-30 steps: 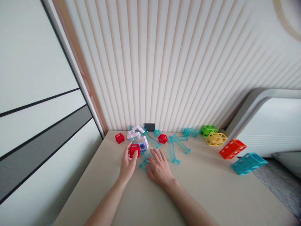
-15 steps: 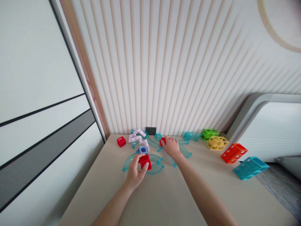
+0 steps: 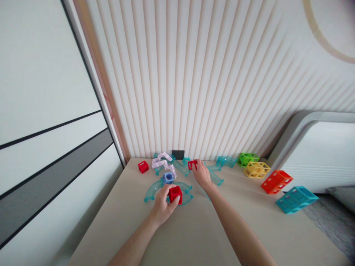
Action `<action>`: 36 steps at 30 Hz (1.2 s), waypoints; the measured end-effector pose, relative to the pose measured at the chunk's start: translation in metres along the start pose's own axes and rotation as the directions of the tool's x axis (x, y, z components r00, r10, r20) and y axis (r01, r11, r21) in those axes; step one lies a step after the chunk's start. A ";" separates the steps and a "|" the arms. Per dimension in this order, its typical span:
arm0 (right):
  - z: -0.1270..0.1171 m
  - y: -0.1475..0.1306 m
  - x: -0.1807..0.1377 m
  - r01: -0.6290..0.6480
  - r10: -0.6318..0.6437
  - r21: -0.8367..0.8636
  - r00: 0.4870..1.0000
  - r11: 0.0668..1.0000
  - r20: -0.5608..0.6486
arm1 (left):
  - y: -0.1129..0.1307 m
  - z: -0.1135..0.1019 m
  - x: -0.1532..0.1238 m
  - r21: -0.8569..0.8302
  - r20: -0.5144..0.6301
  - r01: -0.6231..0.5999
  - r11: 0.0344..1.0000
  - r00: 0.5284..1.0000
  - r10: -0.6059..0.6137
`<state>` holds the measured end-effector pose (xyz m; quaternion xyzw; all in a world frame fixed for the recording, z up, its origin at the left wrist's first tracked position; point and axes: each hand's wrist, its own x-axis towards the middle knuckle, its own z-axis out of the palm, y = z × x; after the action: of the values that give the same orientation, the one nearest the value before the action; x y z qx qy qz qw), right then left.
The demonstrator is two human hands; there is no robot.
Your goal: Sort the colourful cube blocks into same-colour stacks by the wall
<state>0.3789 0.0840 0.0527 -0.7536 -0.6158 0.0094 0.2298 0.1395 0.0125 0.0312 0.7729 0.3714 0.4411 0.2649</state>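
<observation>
The left hand [image 3: 161, 207] pinches a red cube [image 3: 175, 193], the right hand [image 3: 202, 174] a red block [image 3: 190, 164] near the desk's [image 3: 191, 232] rear edge, apparently a pick-up step next requiring a steady lift.

Apparently no legible text anywhere

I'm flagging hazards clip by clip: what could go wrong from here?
The left hand holds a red cube at the curved teal track and might knock it askew. The right hand holds a second red cube near teal pieces and could snag one. The teal block seems near the table's edge; bumped, it might fall.
</observation>
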 end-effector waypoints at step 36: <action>0.005 0.011 0.003 0.040 -0.075 -0.260 0.989 0.965 -0.129 | 0.004 0.000 -0.001 0.040 0.011 -0.046 0.998 0.999 0.046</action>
<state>0.3887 0.0871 0.0450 -0.7576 -0.6161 -0.1294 0.1726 0.1404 0.0100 0.0336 0.7886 0.3611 0.4357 0.2407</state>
